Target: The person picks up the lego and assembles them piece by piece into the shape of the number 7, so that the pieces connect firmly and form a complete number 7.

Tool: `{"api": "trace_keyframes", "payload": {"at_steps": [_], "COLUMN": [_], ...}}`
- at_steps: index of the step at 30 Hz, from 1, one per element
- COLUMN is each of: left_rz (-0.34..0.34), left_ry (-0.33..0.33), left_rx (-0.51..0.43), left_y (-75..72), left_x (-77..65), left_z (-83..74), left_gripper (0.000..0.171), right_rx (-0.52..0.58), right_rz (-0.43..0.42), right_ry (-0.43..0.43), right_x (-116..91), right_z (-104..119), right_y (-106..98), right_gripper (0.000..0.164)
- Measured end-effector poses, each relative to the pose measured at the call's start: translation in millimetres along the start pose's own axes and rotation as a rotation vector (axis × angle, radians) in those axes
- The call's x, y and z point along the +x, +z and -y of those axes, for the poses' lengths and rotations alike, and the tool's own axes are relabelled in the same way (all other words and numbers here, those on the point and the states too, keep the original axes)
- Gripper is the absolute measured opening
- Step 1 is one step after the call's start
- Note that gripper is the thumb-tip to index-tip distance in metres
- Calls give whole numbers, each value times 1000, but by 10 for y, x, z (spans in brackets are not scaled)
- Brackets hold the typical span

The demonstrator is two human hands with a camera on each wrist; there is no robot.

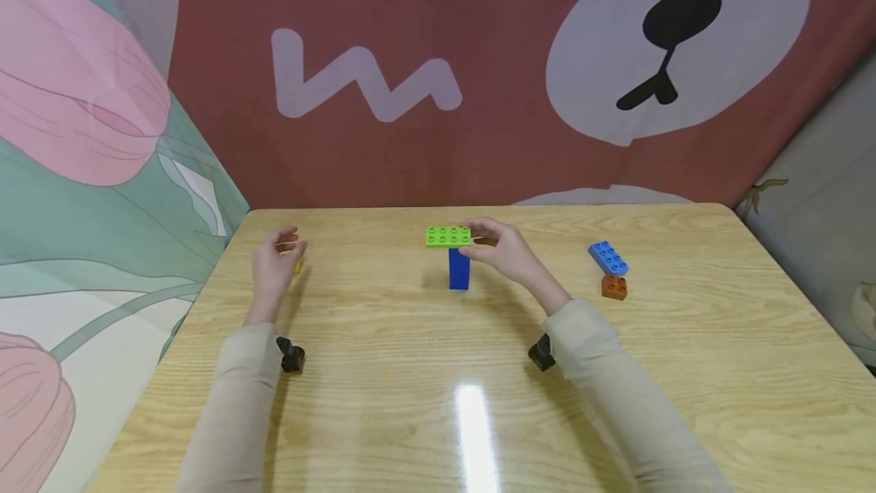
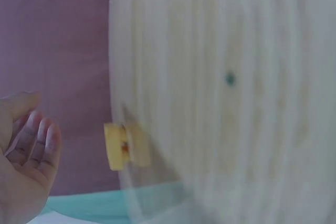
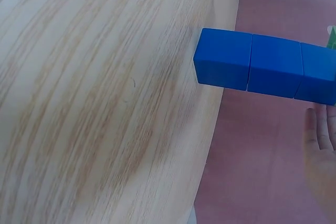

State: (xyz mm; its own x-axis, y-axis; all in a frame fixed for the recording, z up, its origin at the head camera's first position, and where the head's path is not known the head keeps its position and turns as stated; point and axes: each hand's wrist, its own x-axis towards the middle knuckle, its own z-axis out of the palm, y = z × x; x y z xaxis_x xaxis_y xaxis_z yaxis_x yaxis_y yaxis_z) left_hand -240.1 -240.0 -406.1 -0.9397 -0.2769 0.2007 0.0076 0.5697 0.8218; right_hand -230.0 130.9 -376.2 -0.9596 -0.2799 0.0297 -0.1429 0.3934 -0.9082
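A column of blue bricks (image 1: 459, 269) stands upright on the table; in the right wrist view three blue blocks (image 3: 223, 59) form it. On its top sits a wide lime-green brick (image 1: 443, 236) with studs facing up. My right hand (image 1: 505, 249) pinches the green brick's right end, thumb at the front edge and fingers behind. Far to the left, my left hand (image 1: 271, 265) hovers with fingers loosely curled and nothing in them. Just beside and below it lies a yellow piece (image 2: 123, 146), mostly hidden by that hand in the head view.
To the right, a lighter blue studded brick (image 1: 608, 258) lies close to a small brown brick (image 1: 614, 287). The wooden table (image 1: 383, 371) ends at the back against a reddish cloth (image 1: 383, 166) with a printed face. Black wrist devices (image 1: 291, 354) show below both hands.
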Motion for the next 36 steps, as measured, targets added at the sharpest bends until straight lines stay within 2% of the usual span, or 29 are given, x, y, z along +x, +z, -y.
{"api": "trace_keyframes", "payload": {"at_steps": [4,11,15,19,23,30,36], "left_rz": [4,34,109,212,271,308,306], "left_ry": [-46,-82,-124,-169,-199,-210,-185], "left_rx": [13,48,91,141,166,179,190], "left_y": [-36,-120,-162,-186,-189,-167,-137], "left_x": [10,19,20,17,16,31,49], "left_z": [95,188,231,270,294,334,364], "left_gripper": [37,44,52,59,61,61,58], "right_rx": [7,11,8,5,3,9,5], "right_rz": [5,7,5,0,-3,-7,-7], "right_ry": [6,7,-2,-10,-9,4,-1], "right_x": [8,3,1,3,-4,-7,-3], "right_z": [-3,-4,-7,-13,-10,-14,-30], "right_y": [-8,-13,-11,-4,-1,5,5], "right_gripper": [49,48,48,46,46,46,49]}}
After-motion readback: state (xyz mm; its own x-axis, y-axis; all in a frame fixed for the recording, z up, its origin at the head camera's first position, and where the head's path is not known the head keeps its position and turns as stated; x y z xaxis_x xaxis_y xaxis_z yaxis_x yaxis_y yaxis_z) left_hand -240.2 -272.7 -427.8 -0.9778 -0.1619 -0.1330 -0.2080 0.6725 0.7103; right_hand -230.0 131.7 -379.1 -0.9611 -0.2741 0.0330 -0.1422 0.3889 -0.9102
